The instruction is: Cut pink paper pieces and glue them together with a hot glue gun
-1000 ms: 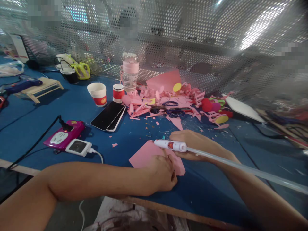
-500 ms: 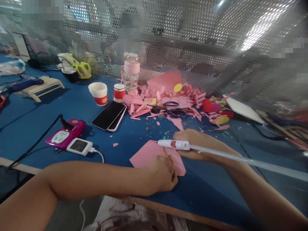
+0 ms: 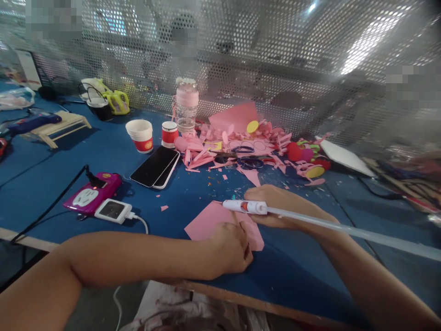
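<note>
A sheet of pink paper (image 3: 201, 220) with angled edges lies on the blue tabletop close in front of me. My left hand (image 3: 229, 250) is curled over its lower right part, fingers closed and pressing on it; the fingertips are partly hidden. My right hand (image 3: 275, 207) is wrapped round a small white glue gun (image 3: 243, 206), whose handle I cannot see. The gun's nozzle is at the paper's upper edge. From its rear a long translucent glue stick (image 3: 320, 224) runs back over my right forearm.
Behind the paper sit a heap of pink scraps (image 3: 196, 158), scissors (image 3: 251, 162), a phone (image 3: 153, 165), paper cups (image 3: 140, 135) and a clear bottle (image 3: 187, 108). A magenta power strip (image 3: 99, 191) with a white charger (image 3: 112, 210) lies left. A perforated metal screen (image 3: 220, 59) closes the back.
The whole view has shifted slightly. Both hands, the glue gun and the pink paper keep nearly the same places relative to each other.
</note>
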Demonstrator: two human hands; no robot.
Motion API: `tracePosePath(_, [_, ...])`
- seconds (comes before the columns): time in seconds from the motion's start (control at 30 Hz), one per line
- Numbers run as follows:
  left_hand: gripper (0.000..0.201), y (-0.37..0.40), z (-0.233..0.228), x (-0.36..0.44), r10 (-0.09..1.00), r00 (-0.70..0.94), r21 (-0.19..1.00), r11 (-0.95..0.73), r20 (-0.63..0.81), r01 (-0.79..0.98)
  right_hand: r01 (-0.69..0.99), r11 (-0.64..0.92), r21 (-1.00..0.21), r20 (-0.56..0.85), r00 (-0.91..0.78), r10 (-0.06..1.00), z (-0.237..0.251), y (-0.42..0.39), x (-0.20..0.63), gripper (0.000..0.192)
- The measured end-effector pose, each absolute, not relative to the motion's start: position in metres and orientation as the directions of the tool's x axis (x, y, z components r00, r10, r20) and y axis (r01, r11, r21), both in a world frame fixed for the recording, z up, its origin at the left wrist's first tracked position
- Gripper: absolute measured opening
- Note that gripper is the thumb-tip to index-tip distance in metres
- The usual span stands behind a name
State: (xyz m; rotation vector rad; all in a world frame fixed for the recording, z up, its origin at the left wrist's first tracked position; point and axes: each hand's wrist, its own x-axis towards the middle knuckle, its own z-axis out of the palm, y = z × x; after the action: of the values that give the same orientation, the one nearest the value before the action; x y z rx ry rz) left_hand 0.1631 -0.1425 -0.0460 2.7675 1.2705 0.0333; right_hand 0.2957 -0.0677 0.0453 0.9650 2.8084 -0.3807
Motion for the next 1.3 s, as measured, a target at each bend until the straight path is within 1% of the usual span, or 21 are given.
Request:
tracePosePath(0.13, [0.043, -0.142, -0.042, 0.162, 0.765, 0.641, 0.155, -0.627, -0.060, 0.763, 0.602, 0.778, -0.181, -0.216, -0.796, 0.566, 0.043, -0.066, 0.286, 0.015])
tracePosePath(0.23, [0.044, -0.142, -0.043, 0.162, 0.766, 0.640, 0.142, -0.628, -0.061, 0.765, 0.604, 0.774, -0.189, -0.224, -0.794, 0.565, 0.043, -0.066, 0.283, 0.016])
tracePosePath(0.37, [0.044, -0.143, -0.052, 0.163, 0.755, 0.656, 0.131, -0.650, -0.009, 0.749, 0.616, 0.758, -0.214, -0.204, -0.787, 0.582, 0.046, -0.068, 0.292, 0.022])
tracePosePath(0.5, [0.046, -0.144, -0.054, 0.163, 0.758, 0.652, 0.131, -0.647, 0.006, 0.751, 0.616, 0.757, -0.219, -0.199, -0.788, 0.583, 0.046, -0.069, 0.295, 0.023])
tracePosePath(0.6, [0.050, -0.143, -0.048, 0.162, 0.759, 0.651, 0.121, -0.645, -0.018, 0.755, 0.596, 0.776, -0.206, -0.194, -0.802, 0.565, 0.045, -0.068, 0.289, 0.021])
tracePosePath(0.67, [0.049, -0.143, -0.044, 0.162, 0.760, 0.649, 0.130, -0.640, -0.041, 0.757, 0.587, 0.782, -0.209, -0.203, -0.808, 0.553, 0.045, -0.068, 0.286, 0.020])
tracePosePath(0.77, [0.045, -0.143, -0.042, 0.161, 0.760, 0.646, 0.151, -0.632, -0.067, 0.760, 0.616, 0.754, -0.228, -0.228, -0.786, 0.574, 0.049, -0.069, 0.286, 0.020])
tracePosePath(0.9, [0.045, -0.143, -0.045, 0.161, 0.766, 0.641, 0.151, -0.630, -0.041, 0.762, 0.649, 0.716, -0.258, -0.228, -0.761, 0.607, 0.053, -0.070, 0.288, 0.024])
tracePosePath(0.97, [0.044, -0.143, -0.046, 0.161, 0.770, 0.637, 0.157, -0.626, -0.031, 0.764, 0.634, 0.728, -0.262, -0.218, -0.773, 0.595, 0.052, -0.070, 0.286, 0.024])
tracePosePath(1.07, [0.041, -0.143, -0.045, 0.161, 0.775, 0.630, 0.174, -0.614, -0.053, 0.770, 0.613, 0.747, -0.257, -0.210, -0.790, 0.576, 0.048, -0.068, 0.284, 0.021])
tracePosePath(1.17, [0.043, -0.143, -0.043, 0.161, 0.783, 0.618, 0.166, -0.601, -0.070, 0.781, 0.612, 0.744, -0.268, -0.208, -0.791, 0.576, 0.047, -0.067, 0.286, 0.021])
tracePosePath(1.23, [0.047, -0.143, -0.041, 0.162, 0.784, 0.616, 0.155, -0.602, -0.069, 0.783, 0.601, 0.749, -0.280, -0.174, -0.799, 0.576, 0.048, -0.068, 0.292, 0.023])
tracePosePath(1.3, [0.050, -0.144, -0.040, 0.162, 0.784, 0.617, 0.142, -0.604, -0.076, 0.784, 0.575, 0.772, -0.269, -0.090, -0.814, 0.575, 0.052, -0.070, 0.300, 0.024])
